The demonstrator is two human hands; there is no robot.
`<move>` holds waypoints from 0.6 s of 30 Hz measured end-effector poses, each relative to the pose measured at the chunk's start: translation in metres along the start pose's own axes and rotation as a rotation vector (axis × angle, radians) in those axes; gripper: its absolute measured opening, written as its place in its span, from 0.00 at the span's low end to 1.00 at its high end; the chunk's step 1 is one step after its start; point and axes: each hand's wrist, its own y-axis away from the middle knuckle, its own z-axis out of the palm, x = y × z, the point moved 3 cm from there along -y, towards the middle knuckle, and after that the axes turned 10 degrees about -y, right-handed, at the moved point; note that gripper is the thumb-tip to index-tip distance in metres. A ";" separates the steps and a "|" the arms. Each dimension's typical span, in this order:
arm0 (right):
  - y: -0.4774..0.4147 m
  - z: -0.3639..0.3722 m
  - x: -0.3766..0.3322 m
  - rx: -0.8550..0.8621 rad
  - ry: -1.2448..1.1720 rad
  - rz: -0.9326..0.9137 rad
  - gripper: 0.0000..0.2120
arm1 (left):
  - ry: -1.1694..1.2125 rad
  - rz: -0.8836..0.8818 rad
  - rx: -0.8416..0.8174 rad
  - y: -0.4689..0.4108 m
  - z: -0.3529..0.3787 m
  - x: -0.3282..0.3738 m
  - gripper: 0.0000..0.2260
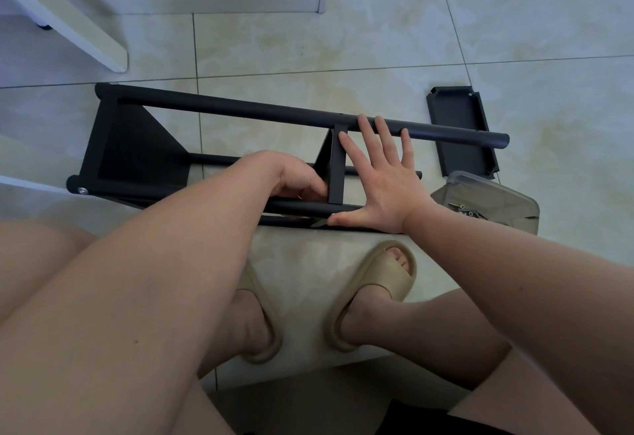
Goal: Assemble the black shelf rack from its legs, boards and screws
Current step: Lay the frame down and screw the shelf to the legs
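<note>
— So, where is the rack [144,191] at this point?
— Lying on its side on the tiled floor, just beyond the person's feet. The end board [137,146] at the left is already joined to the legs, and a screw head [82,190] shows at its near corner. The middle board [336,167] stands between the legs. To my eye it is the piece being fixed.
— And the right hand [384,180]?
— Spread wide, holding nothing. Its fingertips lie on the far leg [446,132] and its thumb on the near leg [302,208], just right of the middle board. I take that as bracing, to stop the two legs spreading while the board is lined up.
— The left hand [295,177]?
— Its fingers are curled at the board's near end, where it meets the near leg. Whether they pinch a screw or only steady the board, I cannot tell.
— What remains?
— A third board [459,129] lies loose on the floor at the far right. The screws [470,211] sit in a clear container [507,201] just near of it, close to the right hand.
</note>
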 end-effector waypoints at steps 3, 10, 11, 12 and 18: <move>0.000 0.000 0.000 0.000 0.002 0.001 0.62 | -0.009 0.009 0.040 -0.001 -0.001 0.000 0.06; 0.000 -0.001 0.000 -0.006 0.001 0.005 0.63 | 0.020 0.064 0.054 -0.008 -0.003 -0.003 0.17; 0.000 -0.001 0.000 -0.006 0.000 0.005 0.63 | 0.022 0.070 0.044 -0.007 -0.003 -0.003 0.20; 0.000 -0.001 0.000 -0.006 -0.001 0.006 0.63 | 0.028 0.076 0.036 -0.007 -0.002 -0.004 0.21; 0.000 0.000 0.000 0.000 0.000 0.001 0.63 | 0.051 0.074 0.020 -0.005 -0.002 -0.003 0.14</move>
